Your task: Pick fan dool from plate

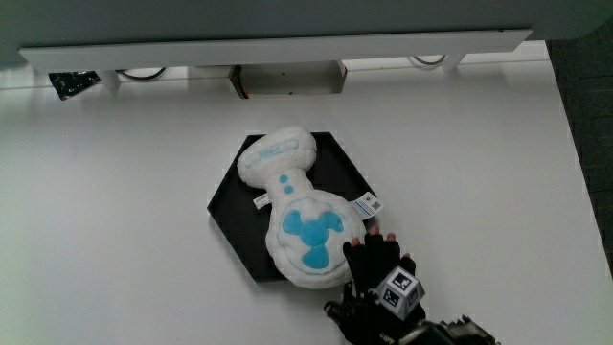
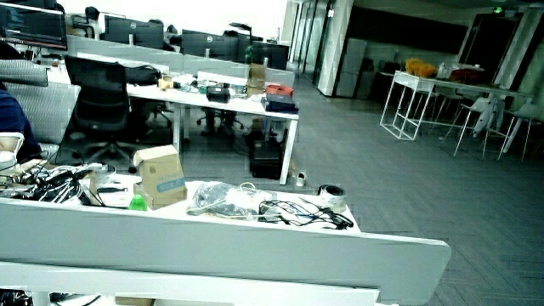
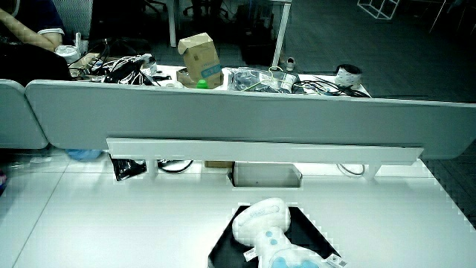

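Note:
The fan doll (image 1: 299,209) is a white plush with a blue fan print on its round end. It lies on a black hexagonal plate (image 1: 227,203), round end nearer to the person. The gloved hand (image 1: 376,261) is at the plate's near corner beside the doll's round end. Its fingers are spread, their tips at the doll's edge, and they hold nothing. The patterned cube (image 1: 402,288) sits on its back. In a side view the doll (image 3: 266,225) and plate (image 3: 224,249) show, but the hand does not. In a side view only the partition (image 2: 212,238) and the office show.
A low partition (image 1: 278,43) runs along the table's edge farthest from the person, with a cable opening (image 1: 287,80) under it. A small black object (image 1: 74,83) lies by the partition. A paper tag (image 1: 367,202) sticks out from the doll onto the plate's rim.

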`<state>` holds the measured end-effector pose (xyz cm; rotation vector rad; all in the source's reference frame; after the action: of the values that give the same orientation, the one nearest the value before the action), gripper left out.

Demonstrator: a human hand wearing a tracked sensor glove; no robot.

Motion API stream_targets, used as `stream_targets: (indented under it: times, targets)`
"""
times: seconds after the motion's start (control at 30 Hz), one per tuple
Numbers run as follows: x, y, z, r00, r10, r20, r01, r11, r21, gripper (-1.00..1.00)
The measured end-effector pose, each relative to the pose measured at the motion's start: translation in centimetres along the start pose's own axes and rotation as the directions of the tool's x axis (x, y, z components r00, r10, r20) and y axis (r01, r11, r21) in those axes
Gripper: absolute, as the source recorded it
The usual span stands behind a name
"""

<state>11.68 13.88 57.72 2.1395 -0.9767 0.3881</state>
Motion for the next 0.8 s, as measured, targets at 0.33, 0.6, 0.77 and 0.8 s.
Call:
stream_targets:
  times: [0.33, 0.6, 0.77, 0.8]
  targets:
    - [0.6, 4.3, 2.4, 0.998, 0.029, 0.054, -0.027, 0.9988, -0.042, 0.00]
    - [1.3, 8.6, 2.2, 0.995, 0.050, 0.084, -0.035, 0.9861, -0.163, 0.00]
    - [1.8, 10.9, 1.9, 0.985, 0.044, 0.165, -0.011, 0.9805, -0.196, 0.00]
    - [1.7, 11.1, 2.2, 0.985, 0.043, 0.168, -0.007, 0.9779, -0.209, 0.00]
